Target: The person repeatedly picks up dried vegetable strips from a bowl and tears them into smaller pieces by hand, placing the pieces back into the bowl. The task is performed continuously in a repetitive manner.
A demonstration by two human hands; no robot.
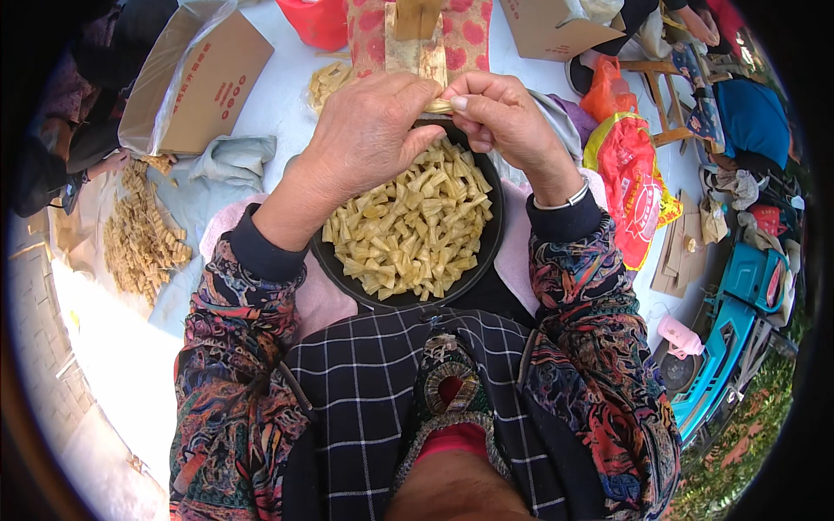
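Over the far rim of a round black pan [319, 257], my two hands meet at one pale yellow strip [439, 105]. My left hand [371, 124] pinches its left end, the thumb pointing right above the pan. The thumb and fingertips of my right hand [498, 111] grip the other end; a metal bangle circles that wrist. Many small yellowish pieces [410, 228], pinched narrow and flared at the ends, fill the pan. Their material is hard to tell. The pan rests on my lap over a pink cloth [326, 286].
Ahead stands a wooden block [417, 19] on a red-spotted cloth [371, 32], beside a red bucket [319, 23]. Cardboard boxes [208, 84] flank it. Tan pieces [140, 228] lie left, near another person's hand [114, 163]. Right are a red-yellow bag [629, 182] and a pink bottle [679, 337].
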